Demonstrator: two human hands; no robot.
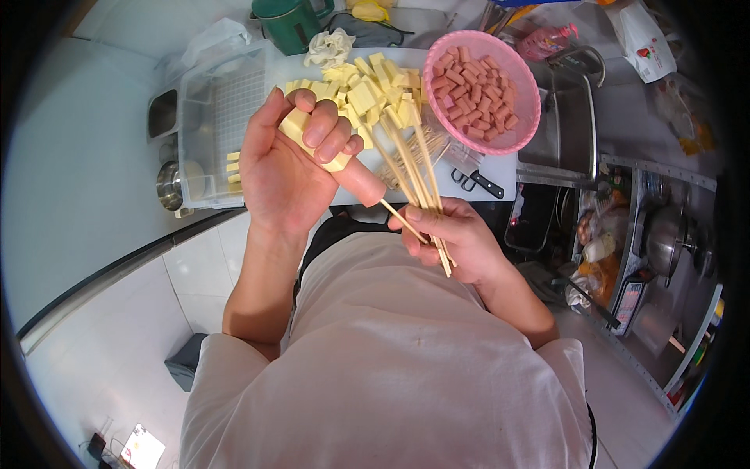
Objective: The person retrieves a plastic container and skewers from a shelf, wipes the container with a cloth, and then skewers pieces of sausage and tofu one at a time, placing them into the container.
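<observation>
Wrapped in the fingers of my left hand (299,146) is a pale yellow block (296,126). A pink sausage piece (364,183) sits against its lower end, on a thin wooden skewer (404,221). My right hand (451,237) grips that skewer's lower part together with a bunch of wooden skewers (419,176). Beyond the hands, many yellow blocks (363,97) are heaped on a white board (357,176). More loose skewers (404,158) lie on the board under the held bunch. A pink plastic basket (534,111) of cut sausage pieces (477,94) stands right of the heap.
A clear plastic bin (190,135) with yellow pieces inside stands left. A black-handled knife (486,184) and scissors (463,180) lie near the board's front edge. A steel sink (559,126) is at right, a green container (287,26) at the back. Metal shelves (630,234) hold kitchenware.
</observation>
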